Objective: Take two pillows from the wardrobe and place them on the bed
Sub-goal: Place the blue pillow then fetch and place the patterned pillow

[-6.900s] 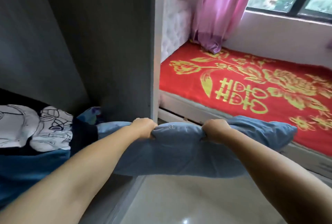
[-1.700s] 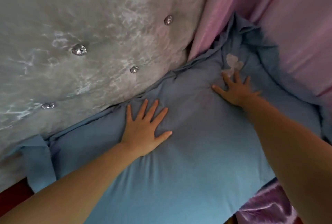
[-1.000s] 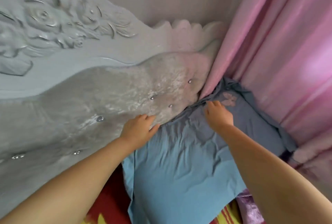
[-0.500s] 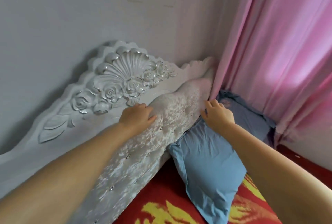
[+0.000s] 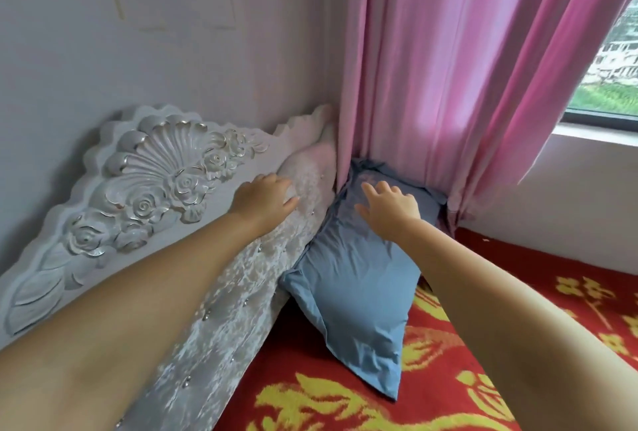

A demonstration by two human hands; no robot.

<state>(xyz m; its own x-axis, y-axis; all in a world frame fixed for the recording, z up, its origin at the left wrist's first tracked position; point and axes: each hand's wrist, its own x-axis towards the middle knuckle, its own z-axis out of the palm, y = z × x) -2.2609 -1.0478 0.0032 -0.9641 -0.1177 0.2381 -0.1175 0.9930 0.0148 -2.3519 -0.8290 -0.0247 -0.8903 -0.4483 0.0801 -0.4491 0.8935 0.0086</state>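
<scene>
A blue pillow (image 5: 359, 296) lies on the bed's red and yellow cover (image 5: 310, 379), leaning against the padded headboard (image 5: 241, 292) in the corner by the curtain. My right hand (image 5: 390, 206) hovers over the pillow's upper part with fingers spread and holds nothing. My left hand (image 5: 266, 199) is in front of the headboard's padding, fingers loosely curled, empty; I cannot tell whether it touches. Only one pillow is in view. The wardrobe is out of view.
A carved white headboard crest (image 5: 145, 175) runs along the grey wall. A pink curtain (image 5: 466, 68) hangs down to the bed behind the pillow. A window (image 5: 611, 61) and its sill are at the right.
The view has pulled back and up from the pillow. Both hands have come off the pillow's top edge; the right hand's fingers have spread. The pillow stays against the headboard.
</scene>
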